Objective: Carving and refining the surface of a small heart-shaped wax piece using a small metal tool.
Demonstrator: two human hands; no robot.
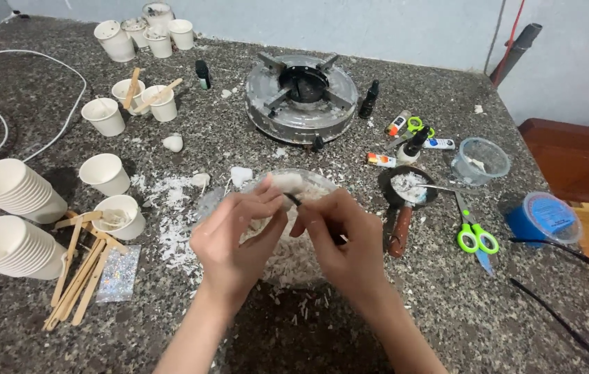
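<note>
White wax lump (286,183) pinched in left hand (236,239) fingertips, right hand (343,239) clamped on dark blade (294,201) touching it

We see the scene under soft, even light from above, moderately bright. Our left hand (236,239) and right hand (346,239) cast a broad dark shadow onto the speckled grey stone countertop (447,305) just below them. The hands look slightly blurred. Wide-angle distortion bends the frame's edges, and no harsh glare shows.
</note>
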